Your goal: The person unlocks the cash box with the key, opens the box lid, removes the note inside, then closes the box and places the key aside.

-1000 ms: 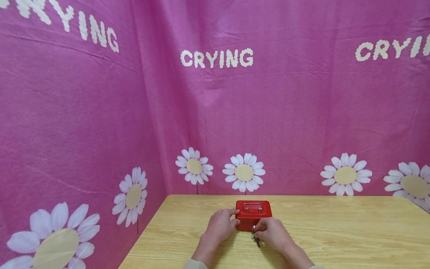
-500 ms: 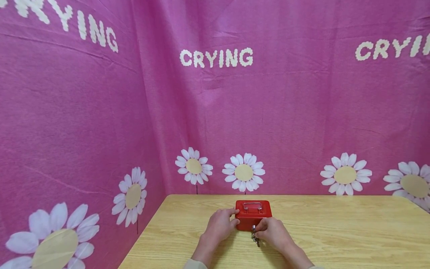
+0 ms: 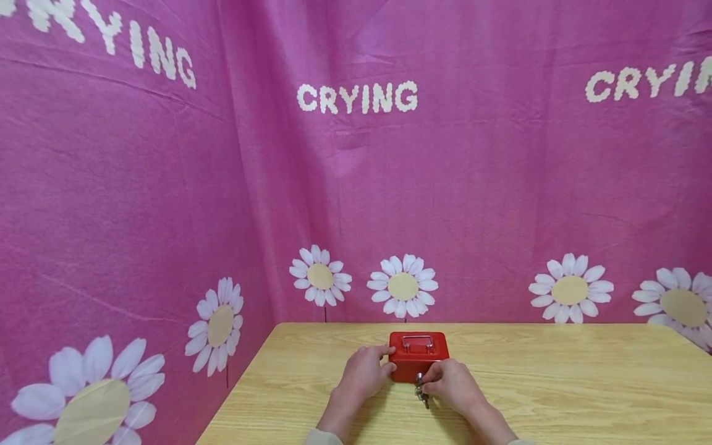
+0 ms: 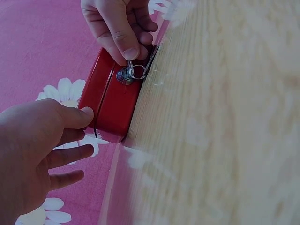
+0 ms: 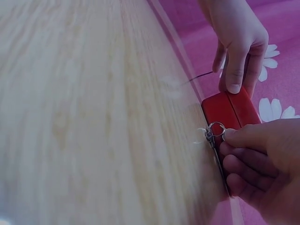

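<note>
A small red cash box with a wire handle on its lid stands on the wooden table, lid down. My left hand steadies its left side; in the left wrist view the thumb touches near the lid seam and the other fingers stay loose and fairly straight. At the front, my right hand pinches the key at the round metal lock. A key ring hangs from this key, with more metal dangling below. The pinching fingertips hide part of the key.
The pale wooden table extends left and right of the box. Behind it and along its left side hangs a pink cloth printed with daisies and the word CRYING.
Both hands and the box stay put. The key ring and its hanging keys have shifted slightly under the right fingers.
</note>
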